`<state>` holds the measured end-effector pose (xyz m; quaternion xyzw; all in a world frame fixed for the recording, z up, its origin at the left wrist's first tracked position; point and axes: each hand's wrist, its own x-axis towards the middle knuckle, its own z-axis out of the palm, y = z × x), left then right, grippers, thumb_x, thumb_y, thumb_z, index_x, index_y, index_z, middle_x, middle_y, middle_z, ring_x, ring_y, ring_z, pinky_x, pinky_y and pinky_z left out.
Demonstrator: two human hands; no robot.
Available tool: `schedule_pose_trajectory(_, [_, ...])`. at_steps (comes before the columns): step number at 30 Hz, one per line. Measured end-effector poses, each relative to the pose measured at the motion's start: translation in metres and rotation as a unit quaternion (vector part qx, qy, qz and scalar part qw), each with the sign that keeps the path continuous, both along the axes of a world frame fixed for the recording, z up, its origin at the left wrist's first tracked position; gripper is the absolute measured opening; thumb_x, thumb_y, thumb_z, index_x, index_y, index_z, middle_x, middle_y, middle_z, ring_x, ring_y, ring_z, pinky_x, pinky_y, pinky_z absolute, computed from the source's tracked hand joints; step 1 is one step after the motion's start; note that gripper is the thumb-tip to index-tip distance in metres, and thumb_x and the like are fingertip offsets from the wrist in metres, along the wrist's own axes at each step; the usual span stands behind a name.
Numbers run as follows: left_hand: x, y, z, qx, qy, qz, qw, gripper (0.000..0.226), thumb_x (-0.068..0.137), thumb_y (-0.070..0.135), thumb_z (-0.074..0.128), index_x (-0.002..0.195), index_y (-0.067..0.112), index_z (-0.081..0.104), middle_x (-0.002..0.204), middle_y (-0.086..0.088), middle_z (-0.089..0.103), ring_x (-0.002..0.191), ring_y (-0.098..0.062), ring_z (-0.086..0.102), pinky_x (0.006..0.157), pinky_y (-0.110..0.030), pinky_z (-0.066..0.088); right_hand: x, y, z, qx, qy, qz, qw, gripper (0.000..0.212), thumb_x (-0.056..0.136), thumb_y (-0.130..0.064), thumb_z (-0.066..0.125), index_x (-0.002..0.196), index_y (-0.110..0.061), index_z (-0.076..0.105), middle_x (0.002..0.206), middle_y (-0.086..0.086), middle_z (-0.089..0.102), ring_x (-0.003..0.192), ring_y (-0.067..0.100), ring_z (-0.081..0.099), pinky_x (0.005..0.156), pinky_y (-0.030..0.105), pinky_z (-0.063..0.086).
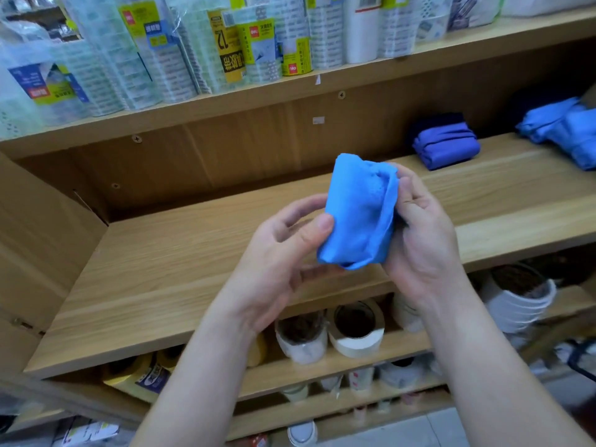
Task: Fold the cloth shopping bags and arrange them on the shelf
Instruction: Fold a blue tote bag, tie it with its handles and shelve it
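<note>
Fold nearly finished: blue bag point(358, 214) is a compact bundle held above the shelf point(193, 253), left grip point(277, 262) pinching its lower edge, right grip point(419, 240) clasping the far side. Next, probably: tuck the loose edge and set it beside the purple folded bag point(445, 145) and blue folded bags point(561, 130) lying at the shelf's right end.

Both bare forearms point(200, 366) angle in from the bottom and meet mid-frame. The left hand point(283, 253) has its thumb pressed on the front of the folded blue bag point(358, 214), fingers curled behind it. The right hand point(419, 240) wraps the bag's other edge, thumb on top.
</note>
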<state>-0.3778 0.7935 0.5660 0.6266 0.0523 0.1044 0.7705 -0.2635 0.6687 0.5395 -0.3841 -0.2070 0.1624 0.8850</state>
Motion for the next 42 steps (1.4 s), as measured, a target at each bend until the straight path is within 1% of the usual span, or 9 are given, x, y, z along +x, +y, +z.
schedule_pose_trajectory(6, [0.018,-0.025,0.008,0.306,-0.056,0.04,0.95,0.049,0.078,0.017,0.081,0.125,0.015,0.065,0.118,0.002,0.068,0.11,-0.01,0.062,0.087,-0.028,0.055,0.014,-0.038,-0.001,-0.077,-0.014,-0.041,0.996,0.036,0.099,-0.01,0.046,0.09,-0.028,0.075,0.1,-0.002,0.072,0.089,0.013,0.064,0.077,0.029,0.049])
schedule_pose_trajectory(10, [0.036,-0.045,0.008,0.552,-0.121,0.079,0.821,0.055,0.074,0.021,0.081,0.125,0.009,0.064,0.122,-0.003,0.066,0.11,-0.018,0.059,0.094,-0.034,0.049,0.026,-0.074,0.001,-0.118,0.053,-0.006,0.992,0.047,0.092,-0.058,0.048,0.107,-0.022,0.075,0.113,0.002,0.072,0.101,0.018,0.067,0.084,0.04,0.057])
schedule_pose_trajectory(14, [0.063,-0.066,0.002,0.657,-0.172,0.047,0.732,0.055,0.075,0.024,0.079,0.125,0.008,0.064,0.13,-0.01,0.06,0.113,-0.031,0.055,0.103,-0.033,0.038,0.035,-0.096,0.002,-0.166,0.007,-0.054,0.985,0.035,0.085,-0.013,0.068,0.119,-0.017,0.062,0.099,0.005,0.071,0.084,0.016,0.069,0.067,0.027,0.057])
schedule_pose_trajectory(20, [0.112,-0.095,0.012,0.327,0.015,-0.052,0.944,0.054,0.085,0.038,0.067,0.135,0.028,0.048,0.115,-0.004,0.063,0.095,-0.012,0.06,0.087,-0.04,0.051,0.067,-0.148,0.002,-0.11,0.02,-0.046,0.993,0.053,0.073,0.013,0.049,0.116,-0.017,0.059,0.104,0.012,0.067,0.094,0.026,0.063,0.077,0.035,0.054])
schedule_pose_trajectory(23, [0.144,-0.116,0.014,0.249,0.053,-0.07,0.964,0.034,0.086,0.021,0.073,0.117,0.022,0.061,0.099,-0.017,0.071,0.081,-0.017,0.064,0.07,-0.037,0.055,0.089,-0.173,0.005,-0.158,-0.016,-0.049,0.986,0.054,0.068,0.004,0.055,0.115,-0.022,0.06,0.105,0.008,0.067,0.098,0.023,0.062,0.083,0.037,0.049])
schedule_pose_trajectory(25, [0.168,-0.13,0.015,0.266,0.032,-0.015,0.963,0.031,0.086,0.015,0.074,0.115,0.016,0.064,0.098,-0.014,0.072,0.082,-0.017,0.068,0.07,-0.034,0.059,0.106,-0.189,0.006,-0.291,-0.106,-0.147,0.939,0.053,0.079,0.001,0.064,0.123,-0.029,0.055,0.118,0.003,0.063,0.112,0.018,0.06,0.097,0.033,0.046])
schedule_pose_trajectory(28, [0.213,-0.143,0.02,0.343,-0.007,0.085,0.935,0.033,0.086,0.02,0.074,0.117,0.013,0.064,0.103,-0.008,0.071,0.091,-0.02,0.067,0.083,-0.04,0.057,0.134,-0.22,0.005,-0.486,-0.242,-0.352,0.762,0.055,0.084,-0.017,0.07,0.134,-0.029,0.049,0.131,0.002,0.053,0.125,0.02,0.048,0.106,0.031,0.035])
schedule_pose_trajectory(33, [0.292,-0.158,0.03,0.524,-0.005,0.151,0.838,0.043,0.09,0.04,0.065,0.128,0.024,0.057,0.12,0.001,0.063,0.109,-0.021,0.058,0.096,-0.036,0.047,0.179,-0.257,0.007,-0.656,-0.243,-0.439,0.564,0.069,0.082,-0.045,0.067,0.144,-0.032,0.041,0.148,0.009,0.037,0.139,0.032,0.024,0.103,0.056,0.033])
schedule_pose_trajectory(42, [0.374,-0.158,0.022,0.672,0.072,0.187,0.713,0.021,0.096,0.04,0.055,0.096,0.019,0.054,0.091,-0.002,0.06,0.089,-0.028,0.058,0.071,-0.038,0.041,0.216,-0.273,-0.025,-0.642,-0.298,-0.428,0.562,0.069,0.084,-0.035,0.07,0.146,-0.024,0.042,0.151,0.016,0.035,0.136,0.041,0.034,0.103,0.059,0.036])
